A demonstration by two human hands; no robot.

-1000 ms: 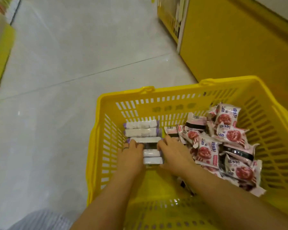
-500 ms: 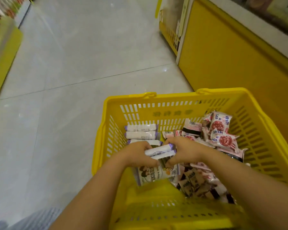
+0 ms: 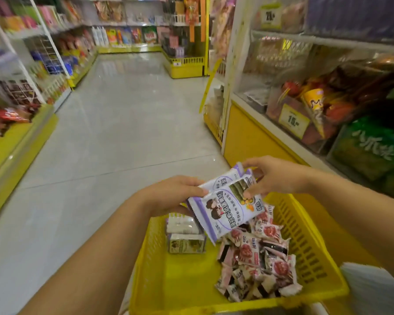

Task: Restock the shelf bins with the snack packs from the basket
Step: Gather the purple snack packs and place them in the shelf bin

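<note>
Now the view has swung up from the basket floor to the aisle, and the clear shelf bins (image 3: 259, 87) stand just to the right. The yellow basket (image 3: 309, 246) sits below the hands, with pink packs (image 3: 259, 258) heaped on its right side and a few purple packs (image 3: 184, 235) left at its left. A small stack of purple-and-white snack packs (image 3: 228, 210) has been lifted above the rim. The left hand (image 3: 173, 196) has its grip closed on the stack's left end; the right hand (image 3: 275, 176) pinches the upper right end. Picking looks done, and carrying to a bin should follow; which bin I cannot tell.

basket (image 3: 309, 237) cut off below, shelf goods (image 3: 123, 35) blurred
</note>
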